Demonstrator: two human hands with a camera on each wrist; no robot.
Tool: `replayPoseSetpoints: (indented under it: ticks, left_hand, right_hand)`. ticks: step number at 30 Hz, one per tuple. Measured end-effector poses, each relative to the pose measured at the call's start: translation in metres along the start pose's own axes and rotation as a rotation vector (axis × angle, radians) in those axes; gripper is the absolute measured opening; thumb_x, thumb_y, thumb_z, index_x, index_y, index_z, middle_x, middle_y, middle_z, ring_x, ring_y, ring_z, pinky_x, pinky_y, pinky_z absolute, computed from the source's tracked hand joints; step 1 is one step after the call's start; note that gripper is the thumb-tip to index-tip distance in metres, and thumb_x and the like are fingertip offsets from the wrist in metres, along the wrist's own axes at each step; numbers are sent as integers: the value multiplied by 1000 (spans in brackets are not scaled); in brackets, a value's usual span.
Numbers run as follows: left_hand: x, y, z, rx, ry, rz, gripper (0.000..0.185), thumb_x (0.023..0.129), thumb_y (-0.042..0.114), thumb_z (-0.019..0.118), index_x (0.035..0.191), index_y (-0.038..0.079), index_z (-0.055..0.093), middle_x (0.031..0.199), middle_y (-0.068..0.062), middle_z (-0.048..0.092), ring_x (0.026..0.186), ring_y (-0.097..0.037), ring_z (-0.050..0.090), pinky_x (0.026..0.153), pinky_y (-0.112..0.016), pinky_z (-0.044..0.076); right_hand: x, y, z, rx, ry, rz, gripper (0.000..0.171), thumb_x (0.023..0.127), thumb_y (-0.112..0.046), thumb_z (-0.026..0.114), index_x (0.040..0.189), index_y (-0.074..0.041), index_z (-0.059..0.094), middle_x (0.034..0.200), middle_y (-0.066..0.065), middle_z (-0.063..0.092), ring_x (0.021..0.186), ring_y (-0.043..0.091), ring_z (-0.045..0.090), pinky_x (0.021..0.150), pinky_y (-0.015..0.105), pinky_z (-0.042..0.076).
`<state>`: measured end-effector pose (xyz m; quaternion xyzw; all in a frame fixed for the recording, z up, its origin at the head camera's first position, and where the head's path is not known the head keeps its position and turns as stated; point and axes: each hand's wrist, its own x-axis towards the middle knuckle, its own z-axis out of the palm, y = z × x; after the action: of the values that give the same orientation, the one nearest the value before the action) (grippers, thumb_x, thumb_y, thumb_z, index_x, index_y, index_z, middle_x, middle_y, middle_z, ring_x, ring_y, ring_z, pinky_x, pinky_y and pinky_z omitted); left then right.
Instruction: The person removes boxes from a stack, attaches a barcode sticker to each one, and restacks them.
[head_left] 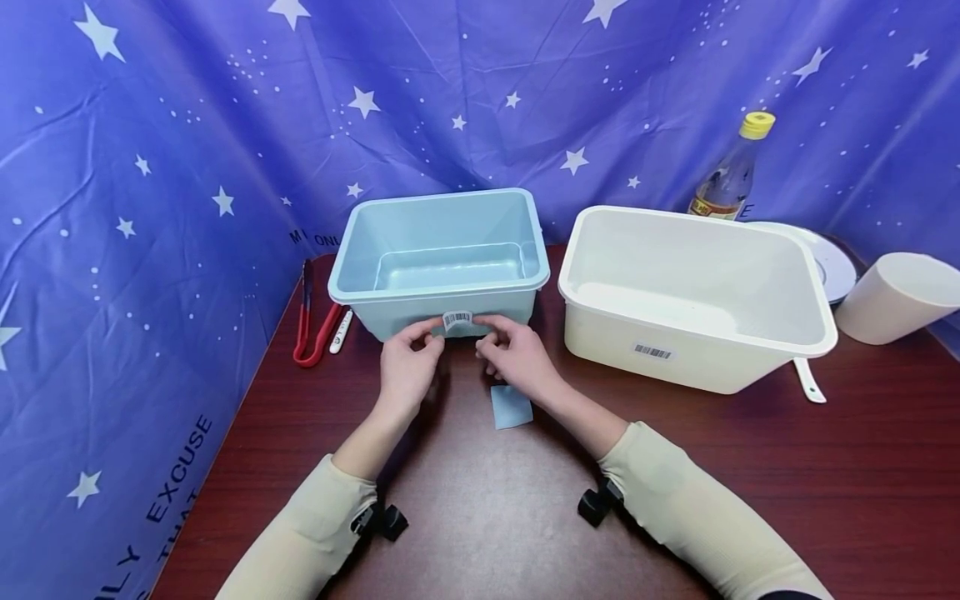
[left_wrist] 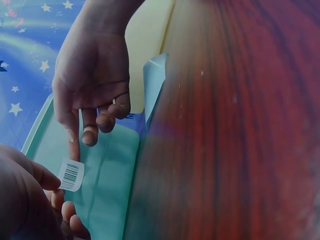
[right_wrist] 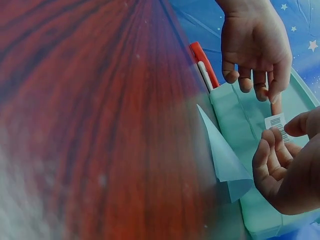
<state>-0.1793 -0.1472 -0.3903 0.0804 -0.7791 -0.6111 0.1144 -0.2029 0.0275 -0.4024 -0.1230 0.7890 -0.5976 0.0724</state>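
From the head camera, the pale blue paper slip (head_left: 512,407) looks nearly flat on the table (head_left: 480,517) — but the right wrist view catches it curling upward. And here's the barcode label (head_left: 457,320), spanning both index fingertips just in front of the blue plastic bin's (head_left: 397,310) near wall; whether it touches, I can't tell. Left hand (head_left: 405,367) and right hand (head_left: 525,360) face each other, apart, index fingers extended — thumbs tucked back along them.

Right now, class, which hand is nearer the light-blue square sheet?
Right: the right hand is just beyond the light-blue sheet; the left hand is farther off, to its left.
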Motion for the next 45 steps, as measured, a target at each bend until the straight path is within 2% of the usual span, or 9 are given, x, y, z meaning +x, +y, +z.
replayPoseSetpoints:
  ticks: [7, 12, 16, 20, 26, 35, 39, 45]
  left_hand:
    - [-1, 1, -1, 26, -11, -18, 30, 88, 0, 62, 113, 5, 77, 79, 0, 56, 62, -7, 44, 56, -22, 37]
    - [-2, 1, -1, 31, -17, -24, 30, 89, 1, 61, 114, 6, 77, 80, 0, 56, 62, -10, 45, 55, -22, 37]
    - [-2, 0, -1, 31, -22, -24, 30, 90, 3, 61, 115, 8, 76, 82, 0, 56, 63, -12, 45, 56, -23, 38]
    - [-2, -1, -1, 23, -23, -16, 30, 91, 4, 61, 116, 9, 76, 84, -1, 56, 61, -12, 44, 55, -23, 38]
    - [-2, -1, 0, 4, -23, -4, 30, 91, 4, 60, 117, 10, 76, 85, -2, 56, 60, -11, 43, 54, -23, 38]
    - [-3, 0, 1, 43, -21, 7, 33, 91, 4, 58, 118, 9, 75, 85, -2, 58, 67, -14, 48, 59, -24, 40]
    - [-4, 2, 1, 156, -7, 65, 32, 91, 5, 58, 117, 8, 76, 85, -4, 61, 71, -16, 52, 63, -27, 42]
    - [-8, 5, -1, 455, 25, 173, 34, 90, 15, 60, 120, 16, 75, 89, 2, 62, 73, -20, 56, 64, -39, 45]
  right_hand:
    - [-2, -2, -6, -96, 49, -14, 34, 94, -10, 62, 128, -9, 67, 83, 10, 71, 62, 22, 64, 54, 31, 49]
    - [-3, -3, -6, -97, 23, -10, 28, 96, -11, 62, 123, -8, 69, 87, 12, 72, 63, 26, 64, 54, 31, 50]
    - [-1, -3, -5, -111, -34, -10, 31, 98, -11, 62, 128, -10, 67, 87, 9, 70, 65, 30, 65, 55, 31, 51]
    - [0, -2, -5, -115, -70, -9, 35, 98, -10, 62, 133, -11, 64, 89, 12, 70, 67, 33, 66, 56, 32, 51]
    - [1, 0, -6, -112, -86, -18, 38, 98, -10, 61, 135, -14, 64, 92, 16, 70, 67, 33, 65, 56, 32, 51]
    - [1, 0, -7, -120, -91, -19, 45, 97, -10, 59, 141, -19, 59, 92, 14, 71, 67, 28, 65, 55, 33, 53]
    - [1, 0, -6, -117, -98, -13, 45, 97, -11, 60, 141, -19, 59, 92, 14, 71, 66, 25, 64, 55, 33, 53]
    - [0, -1, -6, -120, -107, -11, 45, 98, -12, 60, 142, -20, 58, 90, 13, 71, 65, 24, 64, 55, 34, 53]
